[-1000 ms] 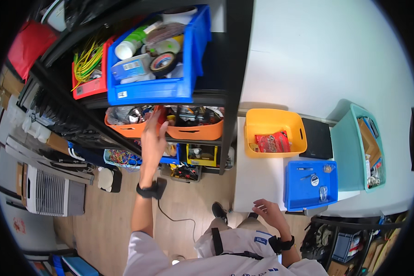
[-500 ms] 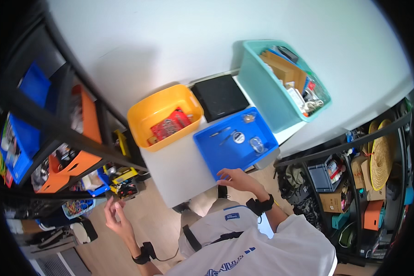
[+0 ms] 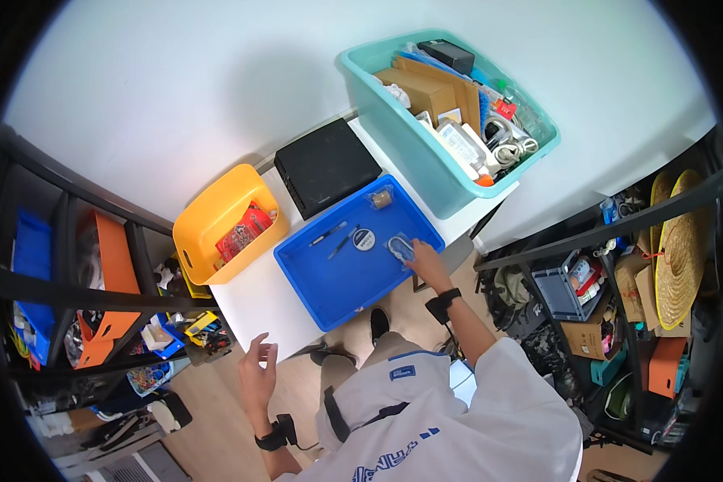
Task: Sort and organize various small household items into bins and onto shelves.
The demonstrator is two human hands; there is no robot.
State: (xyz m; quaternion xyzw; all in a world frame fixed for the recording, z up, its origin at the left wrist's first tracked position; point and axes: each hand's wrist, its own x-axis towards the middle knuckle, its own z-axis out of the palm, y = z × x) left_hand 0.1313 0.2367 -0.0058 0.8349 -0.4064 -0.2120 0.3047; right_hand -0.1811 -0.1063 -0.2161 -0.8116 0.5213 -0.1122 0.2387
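Observation:
A blue tray [image 3: 313, 301] sits on the white table. In its right part lies a clear bag with a pale coiled cable [image 3: 398, 246]; my right hand [image 3: 429, 266] reaches over the tray's near edge, its fingertips closed on the bag's near side. Beside the bag are a round white-and-dark disc [image 3: 363, 239] and two slim pen-like tools [image 3: 329, 233]. A small clear packet with a brown piece [image 3: 381, 198] rests in the far corner. Empty, my left hand [image 3: 259, 371] hovers off the table's near left corner, fingers loosely curled and apart.
Left of the tray stands a yellow bin [image 3: 191, 233] with red packets. Behind it sits a black box [image 3: 327, 167]. A tall teal bin [image 3: 426, 173] full of boxes and cables stands at the right back. Shelves flank both sides; a straw hat [image 3: 681, 249] hangs right.
My right hand has moved from the tray's near edge to the bagged cable inside. My left hand has come closer to the table. The view has shifted.

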